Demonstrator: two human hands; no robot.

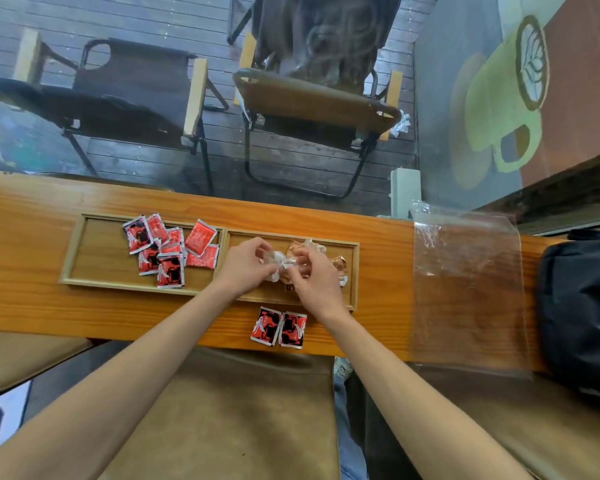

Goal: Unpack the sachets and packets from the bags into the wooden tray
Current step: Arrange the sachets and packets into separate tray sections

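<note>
Red sachets (167, 249) fill the two-compartment wooden tray's (70, 252) left half; both hands, left (245, 263) and right (314, 275), pinch a small crumpled clear bag (277, 263) over the right half, two red sachets (279, 328) left on the orange wooden surface (32, 306).

A long orange-stained wooden counter (32, 244) is running from nine to three o'clock against a glass pane. Beyond it, two folding chairs, one (136, 95) at eleven o'clock and one (312, 102) at twelve, are standing on dark decking (153, 15). A tan cushioned seat (229, 410) is lying at six
</note>
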